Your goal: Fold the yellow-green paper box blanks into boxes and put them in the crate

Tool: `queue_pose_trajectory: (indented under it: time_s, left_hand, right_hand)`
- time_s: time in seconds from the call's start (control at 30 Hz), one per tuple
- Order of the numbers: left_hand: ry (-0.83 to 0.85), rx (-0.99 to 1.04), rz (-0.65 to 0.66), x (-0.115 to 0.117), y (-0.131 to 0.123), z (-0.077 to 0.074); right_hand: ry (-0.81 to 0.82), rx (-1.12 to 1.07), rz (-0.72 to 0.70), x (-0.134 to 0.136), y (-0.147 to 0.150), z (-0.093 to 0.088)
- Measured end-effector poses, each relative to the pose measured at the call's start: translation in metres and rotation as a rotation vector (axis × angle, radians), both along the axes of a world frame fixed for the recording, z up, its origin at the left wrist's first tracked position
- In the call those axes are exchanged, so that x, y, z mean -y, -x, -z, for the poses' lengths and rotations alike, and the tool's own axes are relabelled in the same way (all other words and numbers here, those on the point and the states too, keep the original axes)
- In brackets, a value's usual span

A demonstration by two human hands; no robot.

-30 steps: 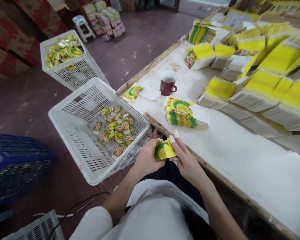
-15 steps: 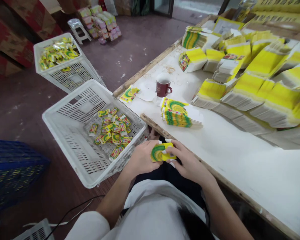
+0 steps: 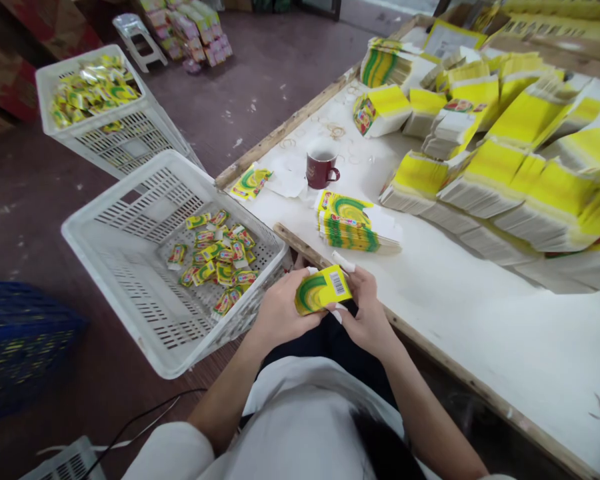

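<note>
My left hand [image 3: 281,308] is closed around the left end of a small yellow-and-green carton [image 3: 316,291], held above my lap by the table edge. A barcode shows on the carton's right part. My right hand [image 3: 367,308] is at the carton's right end, thumb against the lower edge and index finger raised clear of the top; its other fingers are partly hidden. White covers sit on some fingertips. On the table just beyond lies a stack of flat printed cartons [image 3: 347,223].
A white crate [image 3: 117,267] on my left holds several small filled cartons [image 3: 225,257]. Behind it stands another crate [image 3: 125,143] with more packs. A maroon mug [image 3: 321,168] and many yellow carton bundles [image 3: 520,173] occupy the table [image 3: 480,320]. A blue crate [image 3: 25,340] is far left.
My right fingers have come off the carton's face, and the index finger has lifted, uncovering the barcode. My left hand keeps its hold. The view has shifted slightly.
</note>
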State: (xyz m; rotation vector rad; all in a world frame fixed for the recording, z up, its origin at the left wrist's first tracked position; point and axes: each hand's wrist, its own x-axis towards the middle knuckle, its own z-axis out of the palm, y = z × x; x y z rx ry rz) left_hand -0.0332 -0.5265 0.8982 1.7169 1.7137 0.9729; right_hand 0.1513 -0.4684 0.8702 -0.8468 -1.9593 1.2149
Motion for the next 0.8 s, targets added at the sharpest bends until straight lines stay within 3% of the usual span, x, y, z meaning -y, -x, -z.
queue_pose_trajectory:
  time_s: [0.07, 0.23, 0.3, 0.4, 0.53, 0.7, 0.8]
  left_hand:
    - [-0.025, -0.003, -0.075, 0.000, 0.004, 0.004]
    - [-0.265, -0.261, -0.647, 0.008, 0.039, 0.023]
    - [-0.279, -0.251, -0.741, 0.013, 0.052, 0.029]
    - [-0.231, -0.147, -0.671, 0.020, 0.054, 0.032]
    - [-0.130, 0.069, -0.517, 0.023, 0.035, 0.032]
    - [-0.009, 0.356, -0.389, 0.013, 0.015, 0.036]
    - [0.005, 0.652, -0.261, 0.004, 0.005, 0.043]
  right_hand:
    - [-0.039, 0.024, 0.067, -0.005, 0.003, 0.001]
    - [-0.263, 0.189, 0.386, -0.058, 0.000, -0.019]
    - [-0.296, 0.298, 0.483, -0.086, 0.000, -0.027]
    - [-0.271, 0.409, 0.520, -0.121, 0.006, -0.028]
    - [-0.243, 0.493, 0.472, -0.141, 0.016, -0.020]
    - [-0.234, 0.495, 0.463, -0.136, 0.017, -0.025]
    - [-0.223, 0.467, 0.502, -0.114, 0.015, -0.033]
